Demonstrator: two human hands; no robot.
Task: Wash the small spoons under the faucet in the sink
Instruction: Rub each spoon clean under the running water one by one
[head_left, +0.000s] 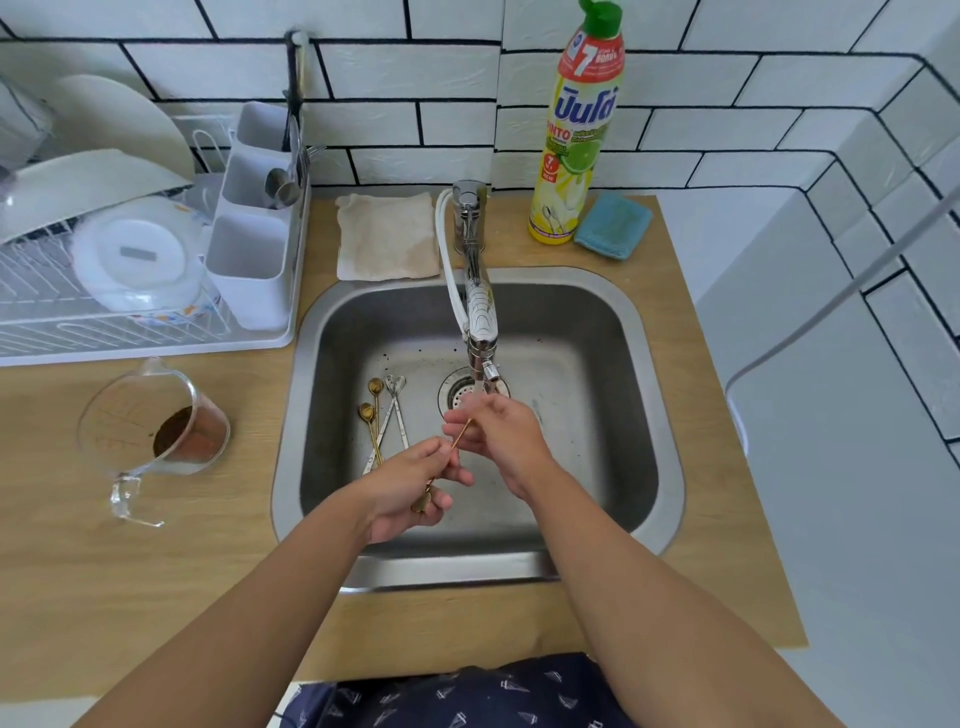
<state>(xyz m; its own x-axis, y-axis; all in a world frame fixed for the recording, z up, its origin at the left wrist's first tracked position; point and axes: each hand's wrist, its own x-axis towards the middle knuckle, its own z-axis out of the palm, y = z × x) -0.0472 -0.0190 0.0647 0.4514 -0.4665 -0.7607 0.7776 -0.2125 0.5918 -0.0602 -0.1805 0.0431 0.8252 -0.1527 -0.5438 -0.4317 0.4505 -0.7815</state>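
Observation:
A thin gold spoon (460, 435) slants between both hands over the steel sink (649, 415). My left hand (410, 488) grips its lower end, where the spoon's bowl shows near the palm. My right hand (493, 431) pinches the upper part of the handle just below the faucet (479, 322), where water runs onto the fingers. Several more small spoons (384, 415), gold and silver, lie on the sink floor to the left of the drain (457, 389).
A dish rack (130, 291) with plates and a cutlery caddy stands at the left. A glass measuring jug (156, 431) with brown grounds sits on the wooden counter. Behind the sink are a folded cloth (387, 236), a dish soap bottle (576, 135) and a blue sponge (613, 226).

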